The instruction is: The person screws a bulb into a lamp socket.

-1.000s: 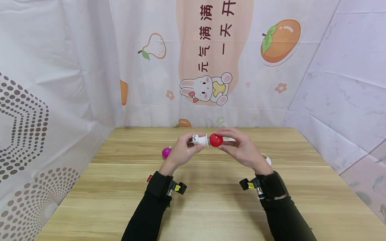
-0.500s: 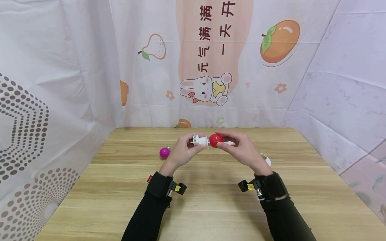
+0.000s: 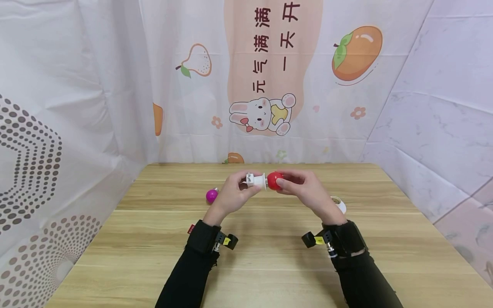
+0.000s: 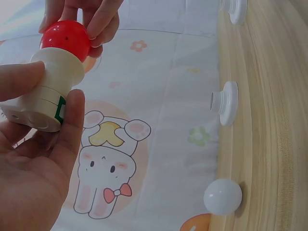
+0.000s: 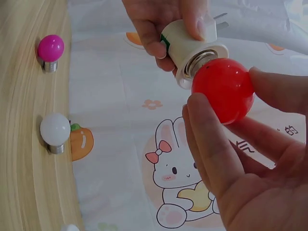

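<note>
Above the middle of the wooden table [image 3: 269,256], my left hand [image 3: 246,183] grips a white lamp socket [image 3: 256,179] with plug prongs. A red round bulb [image 3: 273,180] sits with its base in the socket's mouth. My right hand [image 3: 282,178] pinches the bulb between thumb and fingers. In the left wrist view the socket [image 4: 53,89] lies between thumb and fingers of my left hand [image 4: 48,92], with the red bulb [image 4: 65,34] above it. In the right wrist view the bulb [image 5: 222,89] meets the socket [image 5: 192,45], and my right hand [image 5: 233,96] holds the bulb.
A pink bulb [image 3: 211,195] lies on the table left of my hands. A white bulb [image 5: 55,131] lies farther back. A white socket [image 3: 340,204] rests to the right, and others [image 4: 226,102] stand near the printed cloth backdrop [image 3: 265,85].
My right hand's fingers have shifted round the red bulb and now cover more of it. My left hand has kept the socket in place.
</note>
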Demonstrator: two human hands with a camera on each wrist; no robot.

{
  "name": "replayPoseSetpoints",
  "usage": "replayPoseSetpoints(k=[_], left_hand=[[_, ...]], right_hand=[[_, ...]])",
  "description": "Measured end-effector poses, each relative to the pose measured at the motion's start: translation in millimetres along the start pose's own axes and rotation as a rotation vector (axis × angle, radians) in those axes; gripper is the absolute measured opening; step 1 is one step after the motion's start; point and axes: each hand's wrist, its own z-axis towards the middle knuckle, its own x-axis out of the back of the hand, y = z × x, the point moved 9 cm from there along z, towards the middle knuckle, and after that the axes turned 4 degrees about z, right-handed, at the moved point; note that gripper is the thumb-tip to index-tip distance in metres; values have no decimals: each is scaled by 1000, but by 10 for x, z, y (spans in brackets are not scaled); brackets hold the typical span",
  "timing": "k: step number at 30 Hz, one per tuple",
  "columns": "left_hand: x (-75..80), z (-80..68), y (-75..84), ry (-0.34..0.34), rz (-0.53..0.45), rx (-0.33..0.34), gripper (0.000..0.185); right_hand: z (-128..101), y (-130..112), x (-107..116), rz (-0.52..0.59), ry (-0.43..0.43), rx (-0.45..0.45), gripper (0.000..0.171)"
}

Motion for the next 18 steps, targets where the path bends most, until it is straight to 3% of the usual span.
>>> replayPoseSetpoints(k=[10, 18], left_hand=[[1, -5, -6, 4, 22, 15, 34], [13, -17, -10, 1, -5, 29, 35]], right_hand=[[7, 26, -12, 43, -3, -40, 45], [5, 5, -24, -33, -19, -11, 52]])
